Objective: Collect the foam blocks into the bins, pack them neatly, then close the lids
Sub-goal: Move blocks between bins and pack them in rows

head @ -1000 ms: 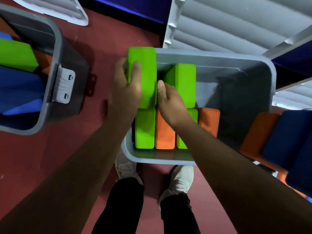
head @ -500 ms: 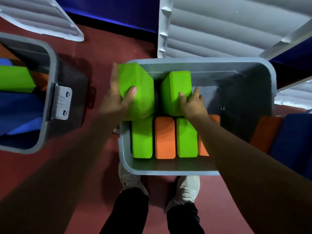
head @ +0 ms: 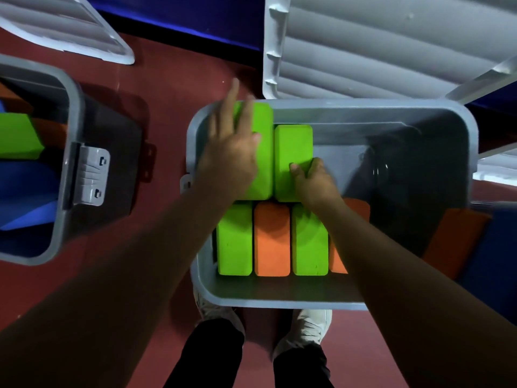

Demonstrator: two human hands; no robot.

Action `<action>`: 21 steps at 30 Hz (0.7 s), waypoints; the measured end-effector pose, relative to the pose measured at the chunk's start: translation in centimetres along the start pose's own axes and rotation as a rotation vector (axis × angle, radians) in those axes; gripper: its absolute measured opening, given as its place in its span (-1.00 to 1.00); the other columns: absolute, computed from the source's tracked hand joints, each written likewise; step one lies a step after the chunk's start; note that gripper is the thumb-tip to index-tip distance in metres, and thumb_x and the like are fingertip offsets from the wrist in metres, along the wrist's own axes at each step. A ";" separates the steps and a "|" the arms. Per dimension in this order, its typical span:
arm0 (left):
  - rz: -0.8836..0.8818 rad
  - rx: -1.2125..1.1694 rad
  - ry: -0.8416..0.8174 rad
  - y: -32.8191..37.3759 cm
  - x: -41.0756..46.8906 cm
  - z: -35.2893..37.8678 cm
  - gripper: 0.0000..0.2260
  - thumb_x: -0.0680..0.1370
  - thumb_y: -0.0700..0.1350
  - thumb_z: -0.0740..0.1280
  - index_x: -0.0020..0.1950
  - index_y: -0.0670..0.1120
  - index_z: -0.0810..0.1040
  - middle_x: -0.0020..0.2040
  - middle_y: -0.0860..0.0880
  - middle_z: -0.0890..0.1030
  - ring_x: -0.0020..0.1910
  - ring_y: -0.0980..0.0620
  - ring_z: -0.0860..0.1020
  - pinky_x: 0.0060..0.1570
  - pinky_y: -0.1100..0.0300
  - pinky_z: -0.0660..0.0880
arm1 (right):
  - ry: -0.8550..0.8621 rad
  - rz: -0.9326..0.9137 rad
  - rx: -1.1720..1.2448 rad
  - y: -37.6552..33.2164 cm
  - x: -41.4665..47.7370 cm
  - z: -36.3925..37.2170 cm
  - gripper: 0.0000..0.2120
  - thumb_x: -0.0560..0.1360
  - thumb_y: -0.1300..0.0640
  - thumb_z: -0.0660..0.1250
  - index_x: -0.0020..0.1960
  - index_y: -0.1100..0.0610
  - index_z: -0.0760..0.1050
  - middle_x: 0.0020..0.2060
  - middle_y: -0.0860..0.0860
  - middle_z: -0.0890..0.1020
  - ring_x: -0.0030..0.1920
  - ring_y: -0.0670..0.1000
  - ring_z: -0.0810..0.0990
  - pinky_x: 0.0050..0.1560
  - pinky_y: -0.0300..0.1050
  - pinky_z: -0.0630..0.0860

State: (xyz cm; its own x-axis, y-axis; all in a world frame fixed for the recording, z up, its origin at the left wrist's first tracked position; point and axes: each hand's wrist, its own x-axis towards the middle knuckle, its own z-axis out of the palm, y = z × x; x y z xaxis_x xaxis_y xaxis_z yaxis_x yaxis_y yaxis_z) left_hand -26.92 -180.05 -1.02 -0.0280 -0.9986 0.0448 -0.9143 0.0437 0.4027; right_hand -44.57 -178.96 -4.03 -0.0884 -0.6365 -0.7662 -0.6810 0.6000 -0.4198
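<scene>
I've got the grey bin (head: 472, 141) open on the floor (head: 173, 107), a row of four blocks (head: 271, 239) along its near wall. Behind it, left hand (head: 229, 155) lies flat, fingers straight, on the left green block (head: 264, 169); right hand (head: 314, 182) pinches the right green block (head: 293, 147) beside it.

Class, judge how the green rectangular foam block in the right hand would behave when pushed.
Probably light: right hand pinches the green rectangular foam block by one corner. Flat faces: likely slides, won't roll. Matte foam probably grippy.
</scene>
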 end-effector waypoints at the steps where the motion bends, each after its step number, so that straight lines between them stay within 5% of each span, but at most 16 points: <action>1: -0.048 0.017 0.016 -0.9 0.0 -0.4 -0.53 0.53 -0.20 0.21 0.42 -0.33 0.39 0.50 -0.39 0.23 0.42 -0.39 0.32 0.41 -0.09 0.23 | 0.000 -0.005 -0.006 -0.1 0.1 0.2 -0.59 0.67 -0.08 0.16 0.27 0.26 0.29 0.24 0.34 0.53 0.24 0.31 0.51 0.05 0.01 0.37; 3: -0.108 0.007 0.056 -1.3 0.0 -0.7 -0.53 0.51 -0.19 0.17 0.39 -0.37 0.42 0.46 -0.42 0.29 0.43 -0.39 0.33 0.42 -0.06 0.30 | 0.000 -0.025 -0.020 -0.1 0.0 0.8 -0.58 0.66 -0.10 0.16 0.26 0.25 0.28 0.23 0.35 0.53 0.23 0.33 0.51 0.07 0.05 0.39; 8: -0.018 0.090 -0.086 1.2 -0.3 1.6 -0.28 0.51 0.26 0.27 0.54 -0.15 0.31 0.52 -0.31 0.25 0.49 -0.28 0.26 0.46 -0.08 0.25 | 0.009 -0.005 0.023 -0.5 0.2 1.9 -0.65 0.66 -0.09 0.15 0.21 0.19 0.27 0.24 0.33 0.51 0.24 0.33 0.51 0.11 0.09 0.40; 13: -0.050 0.158 -0.072 -3.5 -2.7 0.2 -0.36 0.58 0.11 0.22 0.54 -0.24 0.23 0.54 -0.33 0.19 0.54 -0.30 0.15 0.48 -0.15 0.17 | 0.030 -0.054 0.015 -0.4 0.2 2.1 -0.65 0.65 -0.09 0.17 0.19 0.20 0.28 0.18 0.33 0.55 0.19 0.33 0.54 0.06 0.09 0.42; 21: 0.067 0.085 -0.099 -1.2 -1.6 4.6 -0.34 0.57 0.05 0.25 0.52 -0.33 0.21 0.58 -0.24 0.14 0.57 -0.31 0.00 0.51 -0.18 0.07 | 0.087 -0.062 -0.026 1.0 0.1 1.3 -0.68 0.66 -0.10 0.14 0.14 0.17 0.29 0.16 0.33 0.57 0.16 0.33 0.55 -0.01 0.08 0.41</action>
State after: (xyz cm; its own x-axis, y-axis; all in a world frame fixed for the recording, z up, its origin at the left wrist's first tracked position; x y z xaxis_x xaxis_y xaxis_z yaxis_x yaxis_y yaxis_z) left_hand -27.60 -178.60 -5.79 -0.1254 -0.9918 -0.0229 -0.9401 0.1114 0.3223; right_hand -44.32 -177.82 -5.17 -0.1077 -0.7124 -0.6935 -0.7059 0.5460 -0.4512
